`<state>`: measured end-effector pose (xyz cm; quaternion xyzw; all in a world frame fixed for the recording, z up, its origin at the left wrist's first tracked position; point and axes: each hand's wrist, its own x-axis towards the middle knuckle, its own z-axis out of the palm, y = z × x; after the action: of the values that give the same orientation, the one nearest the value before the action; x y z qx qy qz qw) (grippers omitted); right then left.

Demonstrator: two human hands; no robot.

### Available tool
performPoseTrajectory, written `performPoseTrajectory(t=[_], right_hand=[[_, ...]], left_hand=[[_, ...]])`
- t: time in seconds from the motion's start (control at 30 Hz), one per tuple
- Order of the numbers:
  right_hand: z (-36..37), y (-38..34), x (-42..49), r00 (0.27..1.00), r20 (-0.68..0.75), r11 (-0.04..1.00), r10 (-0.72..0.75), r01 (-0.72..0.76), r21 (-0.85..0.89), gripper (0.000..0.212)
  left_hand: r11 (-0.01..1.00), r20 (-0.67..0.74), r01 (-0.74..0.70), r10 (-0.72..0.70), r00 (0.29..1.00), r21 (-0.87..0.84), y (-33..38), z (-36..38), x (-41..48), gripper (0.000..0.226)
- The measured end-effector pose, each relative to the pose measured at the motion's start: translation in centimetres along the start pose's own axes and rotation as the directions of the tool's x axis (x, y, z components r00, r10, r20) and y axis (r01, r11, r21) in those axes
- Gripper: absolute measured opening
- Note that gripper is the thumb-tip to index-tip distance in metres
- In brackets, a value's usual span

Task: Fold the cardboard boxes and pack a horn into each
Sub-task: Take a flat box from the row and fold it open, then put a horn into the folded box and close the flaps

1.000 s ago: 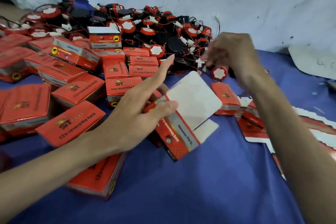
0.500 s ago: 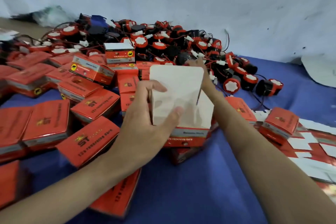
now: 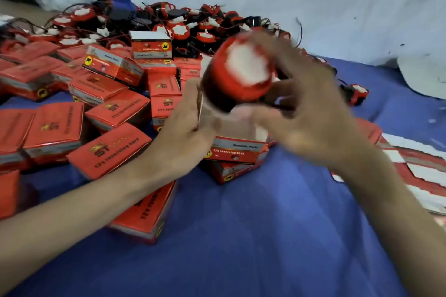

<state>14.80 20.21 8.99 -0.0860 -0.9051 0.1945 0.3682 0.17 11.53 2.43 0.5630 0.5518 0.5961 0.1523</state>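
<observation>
Over the open mouth of the box, the person's right hand (image 3: 309, 113) now grips a round red-and-black plastic horn (image 3: 241, 75), fingers curled round its dark body. A second ago that hand was away at the far heap, and half a second ago it was behind the raised white flap. The horn has come in since, so picking is done and, I'd judge, insertion is the step in hand.

The left hand (image 3: 188, 132) pinches the left wall and flap of the red printed cardboard box (image 3: 237, 149), keeping it upright with its mouth up, as before. The horn hangs just above that mouth; through the blur it looks not yet inside.

The horn's long axis is tilted. The black rear end points down and left toward the box, and the white face points up and right, turned toward the wearer.

Closed red boxes (image 3: 111, 149) crowd the left. The heap of loose horns (image 3: 183, 29) lies at the far side, and flat unfolded cartons (image 3: 422, 171) lie at the right. All of it rests on a blue cloth (image 3: 265, 236).
</observation>
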Motion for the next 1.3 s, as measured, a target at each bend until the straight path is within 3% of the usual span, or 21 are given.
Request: performPoseTrajectory(t=[0.07, 0.2, 0.3, 0.4, 0.47, 0.6, 0.73, 0.8, 0.93, 1.03, 1.17, 1.23, 1.3], right_hand=[[1.4, 0.1, -0.8, 0.994, 0.109, 0.957, 0.018, 0.014, -0.291, 0.068], [1.2, 0.3, -1.2, 0.980, 0.147, 0.925, 0.131, -0.067, -0.373, 0.063], [1.0, 0.5, -1.0, 0.963, 0.214, 0.925, 0.163, -0.073, -0.374, 0.054], [0.8, 0.7, -0.8, 0.906, 0.336, 0.904, 0.256, -0.101, -0.415, 0.055], [0.9, 0.5, -0.8, 0.906, 0.342, 0.906, 0.251, -0.096, -0.412, 0.056], [0.7, 0.6, -0.5, 0.918, 0.297, 0.934, 0.262, -0.164, -0.317, 0.051], [0.9, 0.5, -0.7, 0.934, 0.266, 0.885, 0.238, -0.096, -0.455, 0.042], [0.9, 0.5, -0.6, 0.924, 0.300, 0.872, 0.237, -0.066, -0.485, 0.036], [-0.7, 0.7, 0.1, 0.868, 0.435, 0.920, 0.241, -0.062, -0.387, 0.031], [-2.8, 0.3, 0.0, 0.888, 0.380, 0.874, 0.260, -0.049, -0.484, 0.033], [-5.5, -0.7, -0.4, 0.879, 0.278, 0.756, 0.388, -0.131, -0.642, 0.016], [-5.9, -1.5, -0.3, 0.882, 0.249, 0.777, 0.400, -0.182, -0.603, 0.022], [-5.5, -2.4, 0.0, 0.931, 0.150, 0.852, 0.334, -0.230, -0.470, 0.020]], left_hand=[[0.984, 0.013, 0.034, -0.033, 0.999, -0.172, 0.2, 0.2, -0.2, 0.027], [0.947, 0.044, 0.062, -0.051, 0.998, -0.316, -0.1, -0.2, -0.2, 0.043], [0.956, 0.039, 0.085, -0.077, 0.996, -0.282, -0.6, -0.7, 1.2, 0.042], [0.956, 0.041, 0.133, -0.127, 0.991, -0.262, -0.5, -0.5, 1.5, 0.024], [0.953, 0.016, 0.110, -0.109, 0.994, -0.281, -0.2, -0.3, 0.9, 0.011], [0.959, 0.057, 0.116, -0.105, 0.993, -0.259, 0.4, -0.2, -0.2, 0.018], [0.963, 0.055, 0.160, -0.152, 0.987, -0.218, 0.5, -0.3, -0.1, 0.027], [0.975, 0.074, 0.161, -0.151, 0.986, -0.155, 0.7, -0.2, -0.2, 0.028], [0.990, 0.068, 0.138, -0.136, 0.988, -0.019, 0.6, -0.2, -0.2, 0.030], [0.986, 0.056, 0.166, -0.165, 0.985, -0.002, 0.6, -0.2, -0.1, 0.032], [0.981, 0.078, 0.190, -0.186, 0.979, -0.035, -0.1, -0.3, 0.3, 0.050], [0.974, 0.104, 0.220, -0.214, 0.971, -0.048, -0.3, -0.5, 0.3, 0.059], [0.968, 0.127, 0.248, -0.240, 0.962, -0.046, -0.3, -0.5, 0.4, 0.064]])
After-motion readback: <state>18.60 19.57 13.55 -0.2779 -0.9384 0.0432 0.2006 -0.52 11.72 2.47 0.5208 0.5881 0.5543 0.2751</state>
